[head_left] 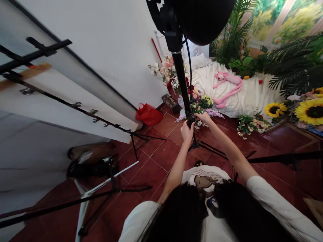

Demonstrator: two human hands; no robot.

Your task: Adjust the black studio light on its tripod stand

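Observation:
A black light stand (180,75) rises in front of me, with a large dark lamp head (207,20) at its top and a cable hanging beside the pole. My left hand (187,133) is closed round the stand at its dark collar, thumb up along the pole. On the collar's right side, my right hand (203,118) pinches what looks like its locking knob; the fingertips are partly hidden. Below both hands the stand's legs (213,149) spread over the floor.
Red tiles (161,151) cover the floor. A red plastic bag (149,114) lies by the wall. More stand legs (111,191) cross the left side. Behind the pole are flowers (207,102), a white fur cloth (252,97) with a pink plush toy (230,80), and sunflowers (311,111).

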